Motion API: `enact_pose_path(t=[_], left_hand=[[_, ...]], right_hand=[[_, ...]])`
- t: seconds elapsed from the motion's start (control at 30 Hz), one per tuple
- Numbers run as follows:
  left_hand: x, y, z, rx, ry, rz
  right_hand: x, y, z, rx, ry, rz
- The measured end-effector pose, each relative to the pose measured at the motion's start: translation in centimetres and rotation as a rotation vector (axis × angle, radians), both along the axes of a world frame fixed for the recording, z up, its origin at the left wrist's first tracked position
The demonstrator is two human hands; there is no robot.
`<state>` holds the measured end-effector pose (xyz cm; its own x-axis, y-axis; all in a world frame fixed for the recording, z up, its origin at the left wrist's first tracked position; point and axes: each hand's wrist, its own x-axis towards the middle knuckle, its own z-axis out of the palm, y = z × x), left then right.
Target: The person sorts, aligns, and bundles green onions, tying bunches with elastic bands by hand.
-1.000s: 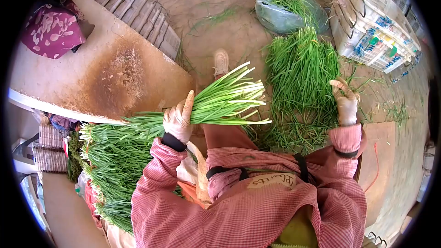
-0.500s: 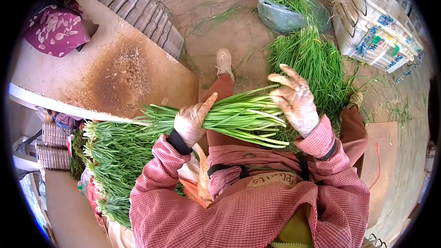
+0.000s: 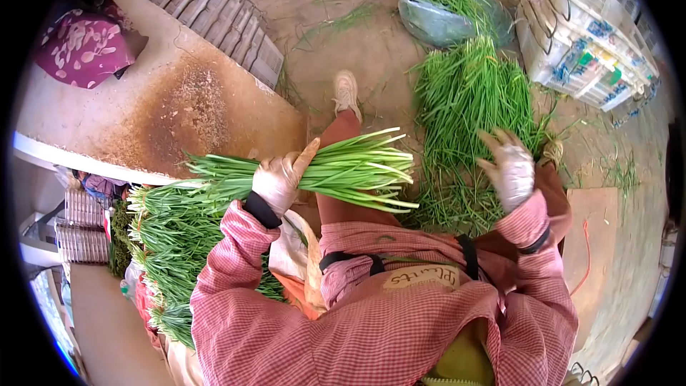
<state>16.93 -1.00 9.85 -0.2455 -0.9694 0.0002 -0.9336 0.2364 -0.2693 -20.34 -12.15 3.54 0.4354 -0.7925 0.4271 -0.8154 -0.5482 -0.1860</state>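
Note:
My left hand (image 3: pixel 277 179), in a thin glove, is closed round a bunch of long green stalks (image 3: pixel 350 168); their pale ends point right and their leafy tips point left. My right hand (image 3: pixel 511 171), gloved too, has its fingers apart and holds nothing. It hovers over the near right part of a large heap of green stalks (image 3: pixel 475 100) on the floor. Below and left of my left hand, stacked tied bundles (image 3: pixel 186 243) lie with their pale ends to the left.
A worn board (image 3: pixel 236 121) spans the upper left, with stacked crates (image 3: pixel 221 28) behind it. At the top right are a plastic bag of greens (image 3: pixel 436 18) and white crates (image 3: pixel 572 36). My shoe (image 3: pixel 346 93) is on the floor ahead. Cardboard (image 3: pixel 597 243) lies at right.
My left hand has moved left with the bunch. My right hand has left the bunch's pale ends and moved right, over the heap.

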Motion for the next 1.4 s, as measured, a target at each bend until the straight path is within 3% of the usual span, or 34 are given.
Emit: enact_pose_path(t=[0.1, 0.23, 0.37, 0.43, 0.47, 0.5, 0.53, 0.57, 0.6, 0.67, 0.7, 0.77, 0.87, 0.9, 0.93, 1.0, 1.1, 1.2, 1.27, 1.3, 1.33, 1.37, 1.4], left_hand=[[-1.5, -0.8, -0.5, -0.089, -0.021, -0.090], [-2.0, -0.7, 0.8, -0.136, 0.015, -0.094], [-1.0, 0.0, 1.4, -0.029, 0.185, -0.024], [-1.1, -0.4, 1.8, -0.008, 0.340, -0.018], [-0.4, -0.5, 1.1, -0.008, 0.346, -0.021], [0.6, -0.4, 0.1, 0.026, 0.495, 0.002], [1.2, -0.4, -0.5, 0.059, 0.643, 0.025], [1.0, 0.0, -0.6, 0.261, 0.939, 0.161], [0.9, 0.4, -0.7, 0.260, 0.940, 0.157], [1.0, 0.7, -0.6, 0.884, 1.515, 0.539], [-0.1, 0.9, -0.7, 0.982, 1.659, 0.629], [-3.1, 1.4, -0.7, 1.171, 1.895, 0.714], [-6.9, 1.7, -4.2, 1.337, 2.107, 0.481], [-7.8, 2.1, -5.0, 1.325, 2.130, 0.522], [-8.6, 2.4, -5.6, 1.310, 2.155, 0.562], [-10.1, 2.8, -6.9, 1.282, 2.087, 0.599], [-11.8, 3.1, -7.6, 1.296, 1.978, 0.587], [-12.4, 3.0, -8.4, 1.432, 1.899, 0.464], [-12.3, 2.6, -8.4, 1.526, 1.844, 0.420], [-11.5, 2.1, -9.5, 1.591, 1.761, 0.146], [-10.5, 1.5, -9.7, 1.596, 1.762, 0.149], [-9.5, 0.1, -9.0, 1.328, 1.784, -0.048], [-9.5, -1.5, -8.0, 1.186, 1.919, -0.097]], right_hand=[[9.2, 3.5, 4.0, -0.122, 0.085, 0.341], [13.3, 3.1, 2.7, -0.179, 0.198, 0.407], [8.7, 2.0, -0.5, -0.456, -0.214, 0.360], [5.5, 1.4, -2.1, -0.068, -0.676, 0.289], [2.6, 0.8, -2.8, 0.140, -0.516, 0.199], [0.3, 0.3, -4.0, 0.191, -0.510, 0.059], [-2.5, -0.8, -6.0, 0.101, -0.288, -0.066], [-5.8, -2.3, -9.9, 0.406, 0.063, -0.283], [-6.4, -2.9, -8.6, 0.785, 0.470, -0.495], [-3.6, -0.7, -5.4, 0.913, 0.662, -0.511], [-3.3, 0.0, -7.4, 0.992, 0.307, -0.172], [-0.2, 1.8, -4.6, 1.354, -0.377, 0.320], [6.6, 3.7, -6.7, 1.261, -1.134, 0.842], [7.4, 3.6, -6.7, 1.218, -1.166, 0.783], [7.9, 4.1, -6.5, 1.289, -1.428, 0.607], [7.9, 2.8, -2.3, 1.390, -1.784, 0.510], [7.1, 0.6, -1.9, 1.451, -1.791, 0.447], [7.4, -0.7, -2.4, 1.617, -1.651, 0.702], [7.1, -0.8, -1.7, 1.613, -1.534, 0.676], [7.0, -0.7, -1.6, 1.605, -1.421, 0.651], [6.9, -0.6, -1.5, 1.609, -1.424, 0.646], [6.9, -0.4, -1.5, 1.596, -1.518, 0.662], [6.9, -0.3, -1.4, 1.576, -1.615, 0.679]])
